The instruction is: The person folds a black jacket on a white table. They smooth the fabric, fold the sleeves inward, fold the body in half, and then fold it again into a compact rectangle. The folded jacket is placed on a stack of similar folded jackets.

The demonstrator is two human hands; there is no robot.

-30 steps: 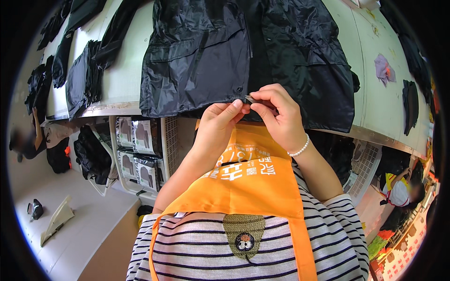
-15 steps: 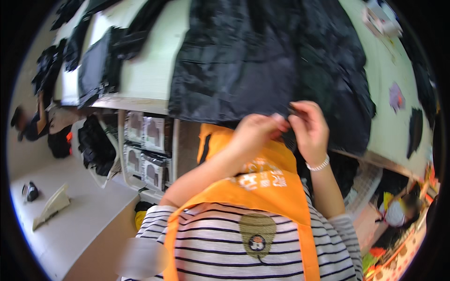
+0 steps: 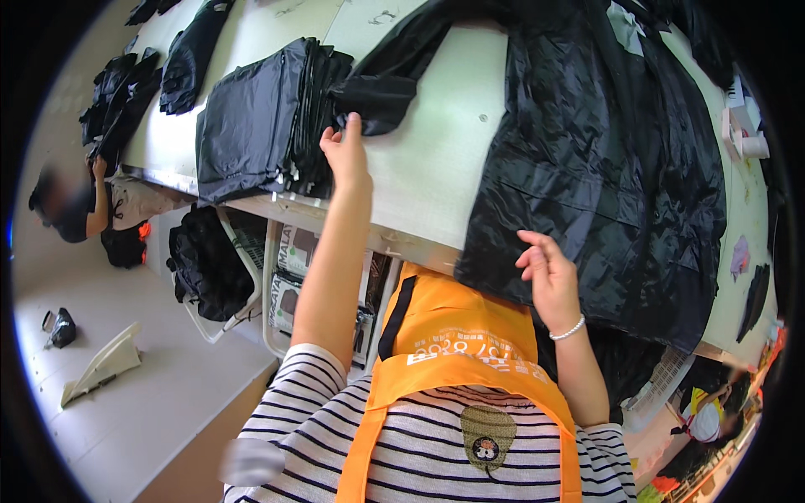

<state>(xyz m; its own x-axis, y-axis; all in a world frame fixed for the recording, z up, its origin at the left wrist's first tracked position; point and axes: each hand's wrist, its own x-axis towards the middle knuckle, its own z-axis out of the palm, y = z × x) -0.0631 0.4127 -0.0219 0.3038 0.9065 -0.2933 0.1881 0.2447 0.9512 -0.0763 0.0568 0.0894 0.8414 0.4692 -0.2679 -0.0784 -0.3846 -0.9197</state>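
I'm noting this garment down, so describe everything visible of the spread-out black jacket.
The black jacket lies creased on the pale table, its glossy fabric looking like nylon. One sleeve stretches left to the folded stack, its end by the left hand. The hem reaches the table's near edge. The right hand is over its lower part; contact is unclear.

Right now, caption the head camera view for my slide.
Left hand at a black jacket's sleeve end, right hand over its lower edge; stacked black pieces nearby on a pale table.
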